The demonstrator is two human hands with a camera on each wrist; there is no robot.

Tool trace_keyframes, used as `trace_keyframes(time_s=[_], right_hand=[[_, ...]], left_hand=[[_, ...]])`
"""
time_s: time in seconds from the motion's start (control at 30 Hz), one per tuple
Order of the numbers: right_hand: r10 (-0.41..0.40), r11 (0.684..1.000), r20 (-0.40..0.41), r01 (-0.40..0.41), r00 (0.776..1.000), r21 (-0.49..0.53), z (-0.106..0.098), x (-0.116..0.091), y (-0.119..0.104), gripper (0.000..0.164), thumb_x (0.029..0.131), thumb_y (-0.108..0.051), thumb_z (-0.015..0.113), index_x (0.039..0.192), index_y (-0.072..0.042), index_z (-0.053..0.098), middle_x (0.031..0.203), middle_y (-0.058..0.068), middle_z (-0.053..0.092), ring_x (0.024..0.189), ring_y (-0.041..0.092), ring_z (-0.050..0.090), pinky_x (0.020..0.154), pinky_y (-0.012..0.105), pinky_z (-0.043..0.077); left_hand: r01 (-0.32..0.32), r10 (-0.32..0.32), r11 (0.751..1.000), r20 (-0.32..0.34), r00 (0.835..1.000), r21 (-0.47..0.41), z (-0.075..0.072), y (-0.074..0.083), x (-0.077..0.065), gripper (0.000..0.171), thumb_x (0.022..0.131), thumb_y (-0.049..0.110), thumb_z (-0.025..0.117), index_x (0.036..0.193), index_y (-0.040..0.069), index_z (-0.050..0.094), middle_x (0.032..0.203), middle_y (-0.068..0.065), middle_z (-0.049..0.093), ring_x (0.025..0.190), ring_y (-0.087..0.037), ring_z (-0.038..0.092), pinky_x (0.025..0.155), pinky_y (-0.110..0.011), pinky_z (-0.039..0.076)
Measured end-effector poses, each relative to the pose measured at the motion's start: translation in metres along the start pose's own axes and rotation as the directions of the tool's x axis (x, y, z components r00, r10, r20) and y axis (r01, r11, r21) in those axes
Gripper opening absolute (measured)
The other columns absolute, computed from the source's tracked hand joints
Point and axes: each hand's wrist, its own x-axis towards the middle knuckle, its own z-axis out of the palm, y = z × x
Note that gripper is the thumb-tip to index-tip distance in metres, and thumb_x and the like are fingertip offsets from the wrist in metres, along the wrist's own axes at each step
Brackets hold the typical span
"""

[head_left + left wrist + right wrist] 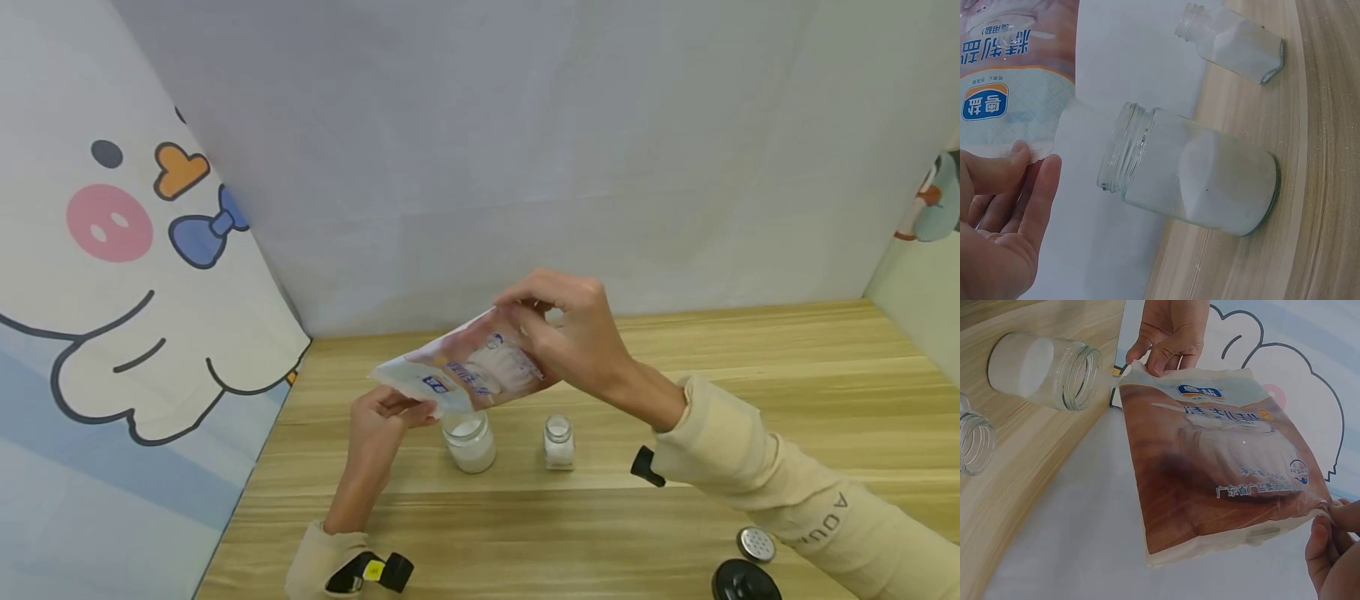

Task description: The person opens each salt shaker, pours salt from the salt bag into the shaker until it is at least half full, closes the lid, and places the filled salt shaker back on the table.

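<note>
A printed plastic salt bag slants above the larger glass jar, with one lower corner near the jar's mouth. My left hand pinches the bag's lower edge between thumb and fingers, plainest in the left wrist view. My right hand holds the raised far end, pinching a corner in the right wrist view. A faint white streak, perhaps salt, shows between the bag's corner and the jar mouth. White salt heaps on a slope in the larger jar. Beside it stands a smaller glass jar, lidless, with white salt inside.
Near my right forearm lie a perforated metal cap and a black lid on the wooden table. A plain pale cloth hangs behind, and a cartoon-printed cloth hangs on the left.
</note>
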Motion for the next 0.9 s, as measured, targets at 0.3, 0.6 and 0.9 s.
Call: trace_keyframes(time_s=[0.3,0.6,0.9], right_hand=[[-0.004,1.0,-0.005,0.004,1.0,-0.003,0.0011,0.0008,-0.0012,0.017,0.079,0.015,0.061,0.082,0.001,0.071,0.078,0.006,0.069,0.065,0.012,0.061,0.056,0.023,0.053],[-0.001,1.0,-0.006,0.001,1.0,-0.01,0.0042,0.0019,-0.0027,0.017,0.079,0.015,0.061,0.082,0.001,0.071,0.078,0.005,0.069,0.065,0.012,0.061,0.056,0.023,0.052],[0.01,1.0,0.006,-0.01,1.0,-0.016,0.0066,0.004,-0.0067,0.017,0.08,0.014,0.061,0.081,0.0,0.071,0.078,0.005,0.069,0.065,0.012,0.061,0.056,0.022,0.052]], left_hand=[[0.006,-0.006,1.0,0.001,1.0,0.013,-0.0003,0.0006,0.0001,0.025,0.078,-0.013,0.068,0.103,-0.01,0.064,0.089,-0.016,0.069,0.08,-0.023,0.068,0.071,-0.041,0.058],[0.006,-0.006,1.0,0.006,1.0,0.005,-0.0031,0.0005,-0.0003,0.025,0.078,-0.013,0.068,0.103,-0.011,0.063,0.089,-0.016,0.069,0.08,-0.023,0.068,0.069,-0.038,0.059],[0.001,-0.001,1.0,0.018,1.0,-0.012,-0.0064,-0.0001,0.0001,0.025,0.078,-0.013,0.068,0.103,-0.011,0.063,0.089,-0.016,0.069,0.08,-0.024,0.068,0.07,-0.04,0.059]])
